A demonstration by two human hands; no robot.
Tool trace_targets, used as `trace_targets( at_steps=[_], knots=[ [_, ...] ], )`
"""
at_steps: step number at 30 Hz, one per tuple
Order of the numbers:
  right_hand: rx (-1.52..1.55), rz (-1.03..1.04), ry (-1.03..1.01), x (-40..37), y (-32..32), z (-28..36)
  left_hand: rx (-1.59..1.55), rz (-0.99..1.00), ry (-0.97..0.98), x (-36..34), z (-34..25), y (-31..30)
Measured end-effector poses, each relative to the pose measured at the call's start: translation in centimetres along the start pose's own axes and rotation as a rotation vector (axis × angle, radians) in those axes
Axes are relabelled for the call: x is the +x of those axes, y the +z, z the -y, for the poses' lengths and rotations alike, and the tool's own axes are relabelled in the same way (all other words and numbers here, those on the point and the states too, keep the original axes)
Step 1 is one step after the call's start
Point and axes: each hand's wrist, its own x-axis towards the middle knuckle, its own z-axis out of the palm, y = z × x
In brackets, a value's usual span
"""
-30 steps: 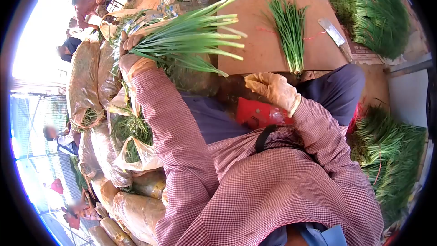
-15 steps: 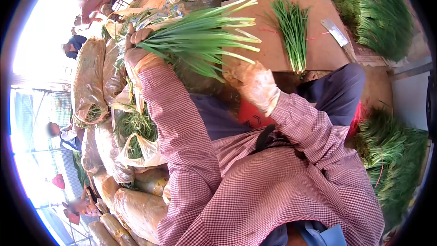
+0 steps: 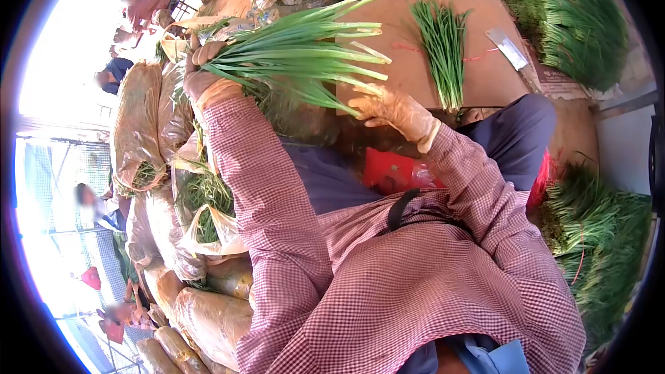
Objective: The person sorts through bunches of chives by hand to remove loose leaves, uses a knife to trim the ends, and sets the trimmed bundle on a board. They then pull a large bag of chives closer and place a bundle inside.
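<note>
My left hand (image 3: 199,76), in a thin glove, grips a thick bunch of green onions (image 3: 298,52) by its root end; the leaves fan out to the right over a brown board (image 3: 409,69). My gloved right hand (image 3: 395,111) is just below the leaf tips, fingers spread and touching the lowest stalks, holding nothing. A smaller bundle of green onions (image 3: 443,45) lies on the board, over a red string.
A cleaver (image 3: 509,48) lies at the board's right side. Piles of green onions (image 3: 575,14) sit at the far right and lower right (image 3: 596,235). Plastic sacks of greens (image 3: 138,131) stack on the left. A red bag (image 3: 395,170) lies in my lap. Other people are at the far left.
My right hand rose from my lap up to the bunch's leaf tips. The bunch in my left hand shifted slightly and stays held up.
</note>
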Motion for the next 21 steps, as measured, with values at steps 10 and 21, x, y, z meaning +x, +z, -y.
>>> trace_targets(
  at_steps=[10, 21],
  knots=[
    [0.261, 0.008, -0.121, 1.9, 4.6, 2.1, -0.134, 0.010, -0.049, -0.9, 1.0, -0.1],
    [0.058, -0.147, -0.071, 1.3, 0.7, -0.6, -0.100, -0.052, -0.083, -1.0, 0.7, -0.3]
  ],
)
